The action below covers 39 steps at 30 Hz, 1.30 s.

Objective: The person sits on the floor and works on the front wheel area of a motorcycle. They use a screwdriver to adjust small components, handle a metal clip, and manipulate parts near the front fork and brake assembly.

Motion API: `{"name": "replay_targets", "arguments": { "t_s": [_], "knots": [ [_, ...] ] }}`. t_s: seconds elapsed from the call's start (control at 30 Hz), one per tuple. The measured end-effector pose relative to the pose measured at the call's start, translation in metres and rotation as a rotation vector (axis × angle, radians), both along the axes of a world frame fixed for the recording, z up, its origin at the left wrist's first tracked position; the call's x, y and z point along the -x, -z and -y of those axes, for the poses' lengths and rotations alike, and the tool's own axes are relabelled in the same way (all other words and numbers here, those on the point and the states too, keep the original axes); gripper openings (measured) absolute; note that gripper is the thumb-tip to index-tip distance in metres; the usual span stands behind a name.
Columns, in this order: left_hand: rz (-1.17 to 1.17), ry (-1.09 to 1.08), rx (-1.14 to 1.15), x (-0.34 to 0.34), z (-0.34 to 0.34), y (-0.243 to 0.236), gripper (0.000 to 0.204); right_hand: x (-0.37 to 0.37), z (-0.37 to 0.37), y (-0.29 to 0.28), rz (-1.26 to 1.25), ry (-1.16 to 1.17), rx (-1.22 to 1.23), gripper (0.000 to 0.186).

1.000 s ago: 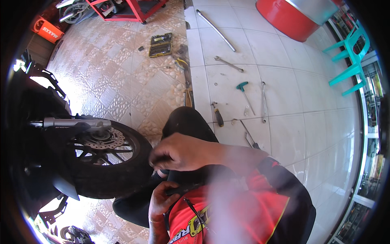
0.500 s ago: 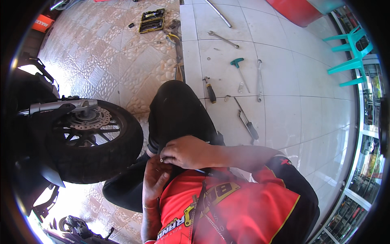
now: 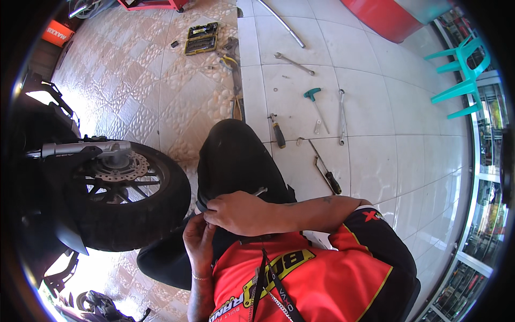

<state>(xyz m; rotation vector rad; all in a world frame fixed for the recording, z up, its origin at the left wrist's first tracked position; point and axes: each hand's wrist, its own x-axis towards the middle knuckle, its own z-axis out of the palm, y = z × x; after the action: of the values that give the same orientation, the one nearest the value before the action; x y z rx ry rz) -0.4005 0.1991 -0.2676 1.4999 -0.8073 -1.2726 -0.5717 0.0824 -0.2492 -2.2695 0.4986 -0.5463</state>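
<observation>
Over my lap both hands meet, fingertip to fingertip. My right hand (image 3: 238, 213) is closed, its back turned up, so whatever it grips is mostly hidden. A shiny metal tool end (image 3: 261, 191) sticks out beyond its knuckles, above my black-trousered thigh; I cannot tell whether that hand holds it. My left hand (image 3: 199, 236) is closed in a pinch against the right fingers, and what lies between them is hidden. Just left of my hands is a motorcycle wheel (image 3: 171, 214) with a black tyre and a brake disc (image 3: 115, 166).
On the white tiles lie a screwdriver-handled tool (image 3: 278, 134), a green T-handle key (image 3: 312, 94), two wrenches (image 3: 341, 115) (image 3: 295, 63), a long bar (image 3: 284, 26) and another black-handled tool (image 3: 333, 183). An open bit case (image 3: 201, 45) sits farther off. At right stands a green plastic chair (image 3: 464, 80).
My hands have drawn closer together, and the small cylindrical piece seen at my fingertips is now covered. The metal tool end shows more above my right hand. The whole view has shifted slightly.
</observation>
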Motion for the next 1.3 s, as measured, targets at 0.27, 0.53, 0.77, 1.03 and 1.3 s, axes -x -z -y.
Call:
{"name": "replay_targets", "arguments": {
  "t_s": [0.27,0.53,0.77,1.03,1.3],
  "knots": [
    [-0.021,0.013,-0.026,0.001,0.015,0.01,0.019,0.044,0.034,0.01,-0.073,0.2,-0.166,0.02],
    [-0.116,0.03,-0.042,0.005,0.026,0.017,0.018,0.202,0.145,0.129,-0.55,1.004,-0.373,0.035],
    [-0.121,0.03,-0.033,0.002,0.027,0.018,0.018,0.212,0.137,0.192,-0.541,1.045,-0.396,0.039],
    [-0.12,0.01,-0.068,0.001,0.029,0.02,0.02,0.218,0.135,0.175,-0.602,1.07,-0.402,0.043],
    [-0.108,0.008,-0.073,0.0,0.023,0.02,0.02,0.246,0.093,0.156,-0.636,1.058,-0.333,0.027]
  ]
}}
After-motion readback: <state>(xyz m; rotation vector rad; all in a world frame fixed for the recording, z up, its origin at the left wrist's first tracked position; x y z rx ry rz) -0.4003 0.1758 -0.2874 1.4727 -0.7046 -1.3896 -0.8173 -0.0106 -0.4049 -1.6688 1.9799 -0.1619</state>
